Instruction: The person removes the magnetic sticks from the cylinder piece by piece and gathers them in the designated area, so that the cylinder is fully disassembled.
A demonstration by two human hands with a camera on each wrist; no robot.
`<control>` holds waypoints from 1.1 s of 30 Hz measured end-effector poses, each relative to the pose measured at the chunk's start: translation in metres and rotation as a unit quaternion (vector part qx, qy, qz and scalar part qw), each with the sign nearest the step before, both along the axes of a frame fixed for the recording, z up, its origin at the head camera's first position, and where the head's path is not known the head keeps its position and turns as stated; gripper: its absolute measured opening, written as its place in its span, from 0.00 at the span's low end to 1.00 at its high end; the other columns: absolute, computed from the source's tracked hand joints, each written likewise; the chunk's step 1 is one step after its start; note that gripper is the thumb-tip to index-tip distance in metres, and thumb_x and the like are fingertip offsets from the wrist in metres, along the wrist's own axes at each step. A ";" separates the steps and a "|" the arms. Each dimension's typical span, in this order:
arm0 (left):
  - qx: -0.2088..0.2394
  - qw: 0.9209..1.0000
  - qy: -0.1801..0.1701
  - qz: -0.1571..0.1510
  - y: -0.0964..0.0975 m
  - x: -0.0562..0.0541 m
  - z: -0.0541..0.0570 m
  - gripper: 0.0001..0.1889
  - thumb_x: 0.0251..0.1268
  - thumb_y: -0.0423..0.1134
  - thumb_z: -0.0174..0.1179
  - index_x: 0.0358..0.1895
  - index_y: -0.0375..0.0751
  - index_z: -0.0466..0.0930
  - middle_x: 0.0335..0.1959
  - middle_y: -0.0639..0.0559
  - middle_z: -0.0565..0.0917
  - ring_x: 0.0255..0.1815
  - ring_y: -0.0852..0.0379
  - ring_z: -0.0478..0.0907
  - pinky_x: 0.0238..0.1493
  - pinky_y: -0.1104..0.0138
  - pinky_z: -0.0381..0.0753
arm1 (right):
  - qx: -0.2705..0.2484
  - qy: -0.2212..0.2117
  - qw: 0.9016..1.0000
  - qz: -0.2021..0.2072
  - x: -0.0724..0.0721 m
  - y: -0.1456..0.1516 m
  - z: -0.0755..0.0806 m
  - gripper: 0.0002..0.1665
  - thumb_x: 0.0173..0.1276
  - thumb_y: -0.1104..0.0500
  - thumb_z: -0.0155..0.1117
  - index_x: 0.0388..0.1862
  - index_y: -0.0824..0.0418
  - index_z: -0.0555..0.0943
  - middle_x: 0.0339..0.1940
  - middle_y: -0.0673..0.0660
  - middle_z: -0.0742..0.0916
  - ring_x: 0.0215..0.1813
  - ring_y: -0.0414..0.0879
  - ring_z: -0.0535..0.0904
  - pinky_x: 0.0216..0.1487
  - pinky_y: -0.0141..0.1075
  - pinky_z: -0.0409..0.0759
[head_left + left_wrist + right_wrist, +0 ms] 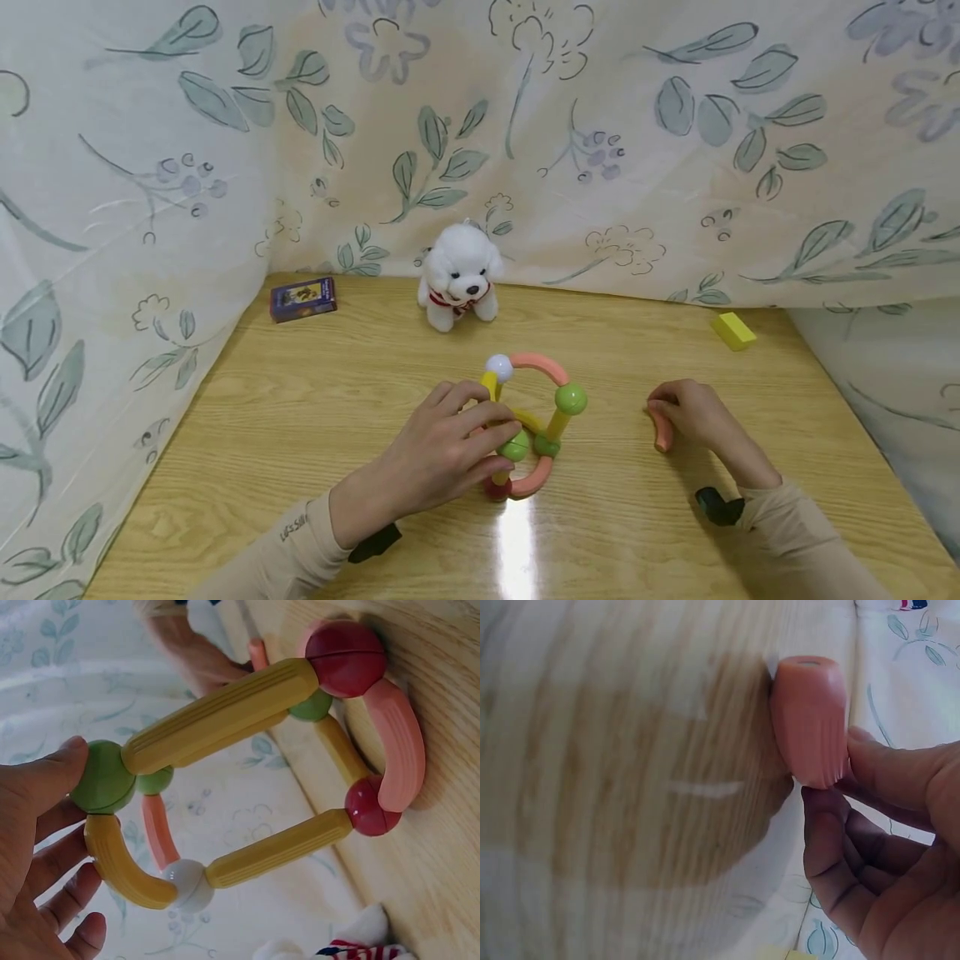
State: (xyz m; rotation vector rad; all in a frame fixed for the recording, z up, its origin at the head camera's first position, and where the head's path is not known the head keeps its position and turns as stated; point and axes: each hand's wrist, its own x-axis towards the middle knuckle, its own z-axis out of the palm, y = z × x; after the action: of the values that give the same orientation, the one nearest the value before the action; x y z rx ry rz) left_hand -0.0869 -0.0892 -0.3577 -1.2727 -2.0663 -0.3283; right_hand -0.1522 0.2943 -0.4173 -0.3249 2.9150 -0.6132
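A toy frame of balls and magnetic-looking sticks stands on the table, with yellow sticks [221,716], curved pink pieces [537,363], red balls [346,658] and a white ball [498,367]. My left hand [450,446] reaches over its near left side. The left thumb and fingers hold a green ball [105,777] at an upper corner, the fingertips close to a curved yellow stick [129,870]. To the right, my right hand [697,412] pinches a loose curved pink stick [810,724] between thumb and fingers, low over the table.
Behind the frame sits a white plush dog [459,275]. A small dark blue box [303,299] lies at the back left, and a yellow block [733,331] at the back right. Patterned cloth [570,150] hangs along the back and sides of the wooden table [300,400].
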 end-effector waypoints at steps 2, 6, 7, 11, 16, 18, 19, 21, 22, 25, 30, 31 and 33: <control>0.000 1.000 0.001 0.000 0.000 0.000 0.000 0.18 0.50 0.52 0.73 0.43 0.49 0.87 0.42 0.58 0.86 0.48 0.54 0.75 0.43 0.65 0.71 | -0.002 0.004 1.000 -0.004 0.000 0.000 0.001 0.09 0.69 0.63 0.60 0.40 0.67 0.85 0.38 0.65 0.88 0.42 0.64 0.83 0.43 0.55 0.79; 0.000 1.000 -0.002 0.003 0.000 0.000 0.001 0.20 0.54 0.54 0.70 0.47 0.47 0.85 0.44 0.58 0.86 0.48 0.54 0.76 0.44 0.65 0.71 | -0.011 0.020 0.999 -0.026 0.003 -0.004 0.005 0.13 0.71 0.60 0.60 0.45 0.69 0.84 0.40 0.67 0.87 0.42 0.61 0.83 0.42 0.52 0.79; 0.005 1.000 -0.007 0.003 -0.001 0.000 0.001 0.21 0.56 0.56 0.68 0.48 0.46 0.85 0.44 0.57 0.86 0.48 0.54 0.76 0.45 0.65 0.72 | -0.016 0.029 0.999 -0.031 0.004 -0.006 0.007 0.14 0.71 0.58 0.60 0.46 0.68 0.84 0.40 0.66 0.88 0.41 0.59 0.83 0.41 0.50 0.80; 0.061 0.996 -0.058 -0.003 -0.008 -0.002 0.003 0.23 0.69 0.55 0.57 0.52 0.39 0.80 0.47 0.51 0.84 0.49 0.52 0.76 0.49 0.63 0.75 | -0.066 0.041 0.996 -0.034 0.014 -0.025 0.020 0.16 0.73 0.55 0.59 0.50 0.67 0.83 0.34 0.62 0.87 0.28 0.47 0.79 0.31 0.39 0.77; 0.183 0.952 -0.245 0.023 -0.018 -0.013 -0.006 0.11 0.69 0.34 0.55 0.51 0.35 0.77 0.45 0.48 0.82 0.43 0.56 0.75 0.44 0.65 0.76 | -0.121 0.017 0.993 0.004 0.037 -0.058 0.029 0.10 0.72 0.57 0.59 0.44 0.62 0.84 0.27 0.55 0.85 0.21 0.36 0.73 0.24 0.30 0.73; 0.212 0.913 -0.345 0.051 -0.020 -0.020 -0.013 0.12 0.66 0.28 0.56 0.51 0.36 0.76 0.44 0.49 0.82 0.41 0.59 0.74 0.41 0.68 0.75 | -0.125 0.011 0.992 0.034 0.046 -0.070 0.029 0.07 0.70 0.59 0.61 0.38 0.60 0.85 0.27 0.52 0.85 0.24 0.33 0.72 0.26 0.29 0.72; 0.218 0.892 -0.390 0.065 -0.021 -0.024 -0.017 0.13 0.65 0.27 0.56 0.52 0.36 0.76 0.44 0.49 0.83 0.40 0.59 0.74 0.39 0.69 0.75 | -0.128 0.005 0.990 0.052 0.050 -0.076 0.029 0.06 0.70 0.59 0.62 0.36 0.59 0.85 0.26 0.50 0.85 0.24 0.32 0.72 0.27 0.29 0.72; 0.213 0.856 -0.463 0.084 -0.020 -0.033 -0.026 0.16 0.65 0.26 0.56 0.55 0.35 0.76 0.45 0.48 0.84 0.40 0.60 0.75 0.38 0.71 0.75 | -0.131 -0.002 0.987 0.091 0.058 -0.088 0.027 0.05 0.69 0.60 0.63 0.34 0.57 0.84 0.25 0.47 0.85 0.25 0.30 0.71 0.28 0.28 0.72; 0.204 0.844 -0.489 0.088 -0.019 -0.037 -0.030 0.17 0.65 0.26 0.56 0.56 0.35 0.76 0.45 0.47 0.84 0.40 0.60 0.75 0.39 0.72 0.75 | -0.134 -0.004 0.984 0.113 0.061 -0.093 0.026 0.05 0.68 0.60 0.63 0.34 0.56 0.84 0.25 0.46 0.85 0.26 0.29 0.71 0.29 0.27 0.72; 0.178 0.825 -0.529 0.087 -0.014 -0.045 -0.039 0.21 0.63 0.26 0.58 0.60 0.34 0.74 0.49 0.45 0.83 0.42 0.57 0.77 0.40 0.71 0.76 | -0.145 -0.010 0.974 0.176 0.068 -0.107 0.022 0.05 0.67 0.63 0.63 0.37 0.57 0.85 0.27 0.45 0.85 0.28 0.28 0.72 0.30 0.26 0.74; 0.158 0.822 -0.543 0.064 -0.007 -0.050 -0.043 0.24 0.60 0.28 0.61 0.61 0.35 0.74 0.49 0.44 0.82 0.44 0.50 0.77 0.41 0.69 0.77 | -0.129 0.012 0.957 0.259 0.073 -0.120 0.012 0.10 0.67 0.65 0.63 0.46 0.59 0.84 0.31 0.45 0.85 0.33 0.28 0.73 0.34 0.25 0.75; 0.154 0.822 -0.544 0.058 -0.005 -0.051 -0.043 0.24 0.60 0.28 0.62 0.61 0.35 0.74 0.48 0.44 0.82 0.44 0.48 0.77 0.41 0.70 0.77 | -0.126 0.018 0.955 0.270 0.074 -0.121 0.011 0.10 0.67 0.65 0.63 0.46 0.58 0.84 0.32 0.45 0.85 0.34 0.28 0.73 0.35 0.25 0.75; 0.148 0.824 -0.545 0.051 -0.003 -0.051 -0.042 0.23 0.59 0.29 0.63 0.60 0.35 0.75 0.44 0.45 0.81 0.44 0.46 0.77 0.40 0.70 0.76 | -0.122 0.025 0.952 0.281 0.075 -0.123 0.007 0.10 0.66 0.65 0.63 0.45 0.57 0.84 0.32 0.44 0.85 0.34 0.27 0.72 0.35 0.24 0.75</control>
State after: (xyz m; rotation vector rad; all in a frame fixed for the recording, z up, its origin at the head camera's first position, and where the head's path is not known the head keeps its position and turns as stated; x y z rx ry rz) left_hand -0.1375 -0.0925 -0.3999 -0.8034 -2.7860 -1.5523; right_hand -0.0776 0.1709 -0.4098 -1.1594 2.5880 -0.8606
